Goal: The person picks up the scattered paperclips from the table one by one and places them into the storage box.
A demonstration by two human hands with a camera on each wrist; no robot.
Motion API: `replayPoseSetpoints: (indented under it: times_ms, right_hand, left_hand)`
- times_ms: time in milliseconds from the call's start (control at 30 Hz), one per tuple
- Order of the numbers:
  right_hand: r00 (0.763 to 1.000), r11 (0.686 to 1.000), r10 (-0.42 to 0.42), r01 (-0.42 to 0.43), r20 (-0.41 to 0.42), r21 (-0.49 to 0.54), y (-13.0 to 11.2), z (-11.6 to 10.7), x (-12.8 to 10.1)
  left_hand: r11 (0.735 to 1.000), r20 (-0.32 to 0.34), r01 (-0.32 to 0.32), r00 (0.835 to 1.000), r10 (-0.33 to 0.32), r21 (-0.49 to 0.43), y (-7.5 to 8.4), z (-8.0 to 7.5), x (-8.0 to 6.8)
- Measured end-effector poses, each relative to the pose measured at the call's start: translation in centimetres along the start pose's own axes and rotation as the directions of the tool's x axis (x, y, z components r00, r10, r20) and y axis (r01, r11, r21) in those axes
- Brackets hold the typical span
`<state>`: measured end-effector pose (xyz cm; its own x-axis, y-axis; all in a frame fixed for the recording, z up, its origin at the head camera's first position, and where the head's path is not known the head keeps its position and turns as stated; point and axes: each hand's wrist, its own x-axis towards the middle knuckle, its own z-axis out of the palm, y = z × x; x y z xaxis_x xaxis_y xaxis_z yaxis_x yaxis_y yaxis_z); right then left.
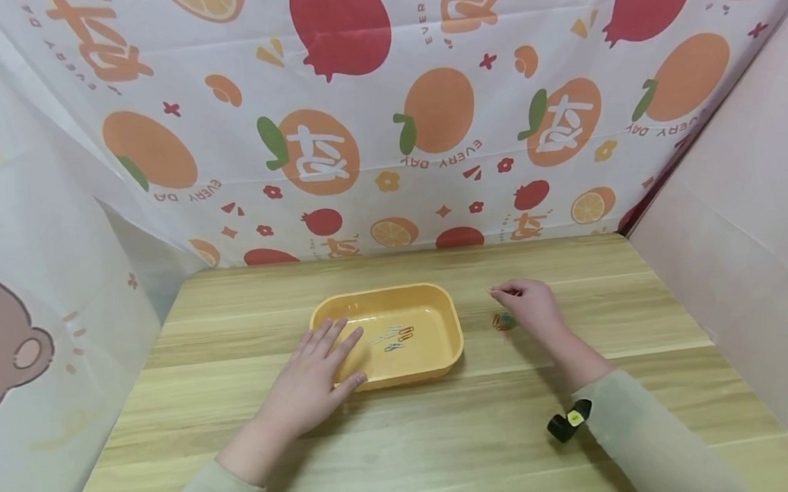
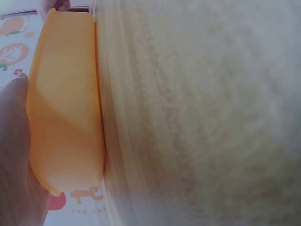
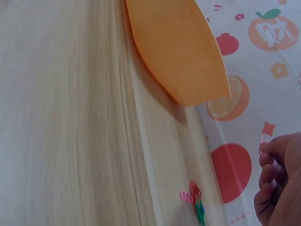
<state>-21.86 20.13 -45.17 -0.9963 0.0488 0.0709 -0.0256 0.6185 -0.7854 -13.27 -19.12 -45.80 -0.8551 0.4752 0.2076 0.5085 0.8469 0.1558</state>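
Two hands work over a wooden table [image 1: 449, 440]. Left hand [image 1: 314, 373] lies flat with straight, relaxed fingers on the near left rim of an orange tray [image 1: 435, 350], which sits mid-table and holds a few paper clips [image 1: 392, 337]. Right hand [image 1: 531, 305] hovers just right of the tray, fingertips pinching a pink clip [image 3: 263, 140]. More clips [image 1: 503, 321] lie loose on the table beside that hand.

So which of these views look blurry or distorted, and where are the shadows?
Head view: sharp, wide-angle bowing at the edges, soft shadows under the left hand and right hand. Left wrist view: the wooden table and orange tray are blurred. Right wrist view: table grain smeared, paper clips soft.
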Motion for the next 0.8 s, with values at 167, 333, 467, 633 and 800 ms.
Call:
replayPoseSetpoints:
  times_ms: [167,333,467,633,800]
  right_hand:
    - [1.0,0.997,0.013,-0.014,0.011,0.073,-1.3,1.0,0.0]
    - [0.997,0.985,0.043,-0.052,0.057,0.165,-2.7,2.2,-0.1]
    - [0.997,0.981,0.015,-0.029,0.075,0.192,-3.9,3.4,-0.2]
    - [0.992,0.985,-0.009,-0.012,0.122,0.172,-6.0,4.8,-0.5]
    - [0.982,0.985,-0.021,-0.011,0.186,0.17,-7.7,6.0,-0.7]
  left_hand:
    - [1.0,0.004,0.004,1.0,-0.004,-0.006,0.0,0.1,0.1]
    - [1.0,0.01,0.012,1.0,-0.012,-0.012,0.0,0.0,0.1]
    - [1.0,0.018,0.018,1.0,-0.018,-0.015,0.0,0.0,0.1]
    - [1.0,0.017,0.016,1.0,-0.015,-0.013,0.0,0.0,0.1]
    - [1.0,0.011,0.005,1.0,-0.005,-0.001,-0.1,0.1,0.2]
